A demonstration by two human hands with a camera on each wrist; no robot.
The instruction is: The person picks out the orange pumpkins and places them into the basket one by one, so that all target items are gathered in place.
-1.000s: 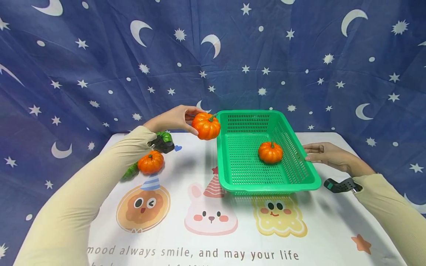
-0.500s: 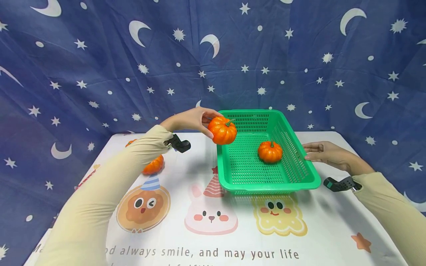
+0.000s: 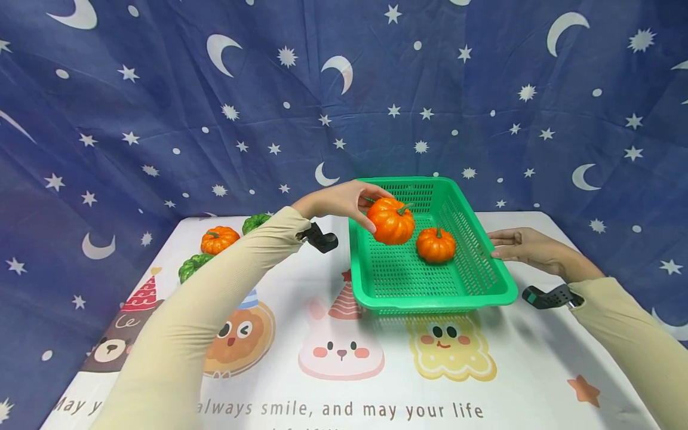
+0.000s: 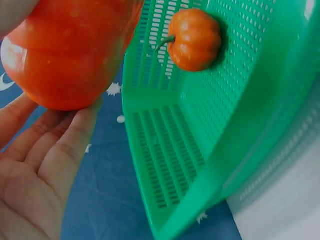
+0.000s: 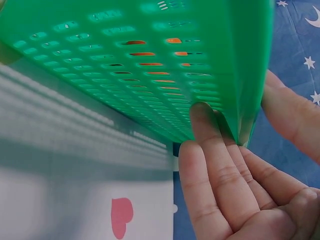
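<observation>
My left hand holds a small orange pumpkin with a green stem between thumb and fingers, over the left part of a green plastic basket. In the left wrist view this pumpkin is large and close, with the fingers against its underside. A second orange pumpkin lies on the basket floor towards the right. My right hand grips the basket's right rim. In the right wrist view its fingers lie against the outer wall, the thumb across the rim.
At the table's back left lie an orange pumpkin and two green ones, one behind and one in front, partly covered by my left sleeve. A blue curtain with moons and stars hangs behind the printed white tablecloth.
My left hand has carried the pumpkin rightwards and slightly down, from beside the basket's left rim to over its inside. The right hand has stayed on the rim.
</observation>
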